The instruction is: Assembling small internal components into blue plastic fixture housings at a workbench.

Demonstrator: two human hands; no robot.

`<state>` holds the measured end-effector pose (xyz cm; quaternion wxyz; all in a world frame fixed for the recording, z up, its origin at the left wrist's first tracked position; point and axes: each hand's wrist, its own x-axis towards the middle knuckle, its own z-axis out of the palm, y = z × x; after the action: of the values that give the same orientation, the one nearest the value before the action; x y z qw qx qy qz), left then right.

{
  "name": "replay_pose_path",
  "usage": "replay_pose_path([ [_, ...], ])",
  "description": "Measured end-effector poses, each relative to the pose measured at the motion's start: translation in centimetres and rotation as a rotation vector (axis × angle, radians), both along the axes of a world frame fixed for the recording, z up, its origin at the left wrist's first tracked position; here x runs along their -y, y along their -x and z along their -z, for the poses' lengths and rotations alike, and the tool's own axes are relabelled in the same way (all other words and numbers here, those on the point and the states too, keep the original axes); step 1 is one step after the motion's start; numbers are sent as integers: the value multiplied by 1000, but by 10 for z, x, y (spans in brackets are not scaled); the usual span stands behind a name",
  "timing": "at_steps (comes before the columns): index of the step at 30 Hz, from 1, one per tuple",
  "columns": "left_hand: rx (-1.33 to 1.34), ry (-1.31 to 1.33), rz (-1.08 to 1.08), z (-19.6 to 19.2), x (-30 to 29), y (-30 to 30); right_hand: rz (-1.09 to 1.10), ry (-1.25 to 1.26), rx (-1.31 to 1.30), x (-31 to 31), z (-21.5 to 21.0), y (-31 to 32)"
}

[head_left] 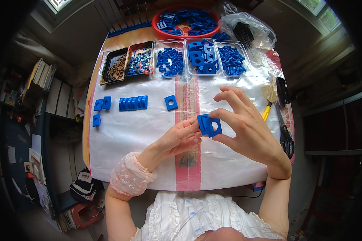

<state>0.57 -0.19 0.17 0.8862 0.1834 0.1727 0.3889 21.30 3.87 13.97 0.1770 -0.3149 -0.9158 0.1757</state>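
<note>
My left hand (177,139) pinches a blue plastic piece with a slot (202,124) between thumb and fingers. Against its right side, my right hand (249,128) grips a blue square plate with a round hole (219,128) by its edges, thumb below and index finger above. The two blue parts overlap or touch; whether they are joined I cannot tell. A similar blue plate with a hole (171,103) lies flat just beyond my left hand. Farther left are a row of blue slotted blocks (133,103) and three separate blue pieces (106,103).
Along the back stand black trays of screws (117,68) and small nuts (140,60), and transparent trays of blue parts (170,61). Behind them is a red basin (153,27) of blue pieces. Scissors (286,140) and a yellow-handled tool (266,112) lie at the right edge.
</note>
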Motion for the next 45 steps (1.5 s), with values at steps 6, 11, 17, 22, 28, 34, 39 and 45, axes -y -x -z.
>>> replay_pose_path([
  [6, -25, 38, -30, 0, 4, -3, 17, -9, 6, 0, 3, 3],
  [11, -49, 65, -56, 4, 4, -8, 43, -47, 39, 1, 7, 7],
  [17, -60, 15, -52, 7, 3, -10, 32, -64, 57, 2, 9, 11],
  [22, -45, -17, -45, 9, 2, -9, 18, -74, 73, 1, 11, 11],
  [28, -57, -10, -42, 7, 4, -10, 15, -63, 64, 1, 13, 11],
  [34, -33, -19, -32, 10, 4, -9, 4, -61, 69, 1, 12, 12],
  [39, -14, -27, -21, 11, 4, -9, 5, -62, 67, 1, 13, 12],
  [45, -13, 0, -24, 10, 5, -9, 2, -63, 64, 0, 14, 12],
])
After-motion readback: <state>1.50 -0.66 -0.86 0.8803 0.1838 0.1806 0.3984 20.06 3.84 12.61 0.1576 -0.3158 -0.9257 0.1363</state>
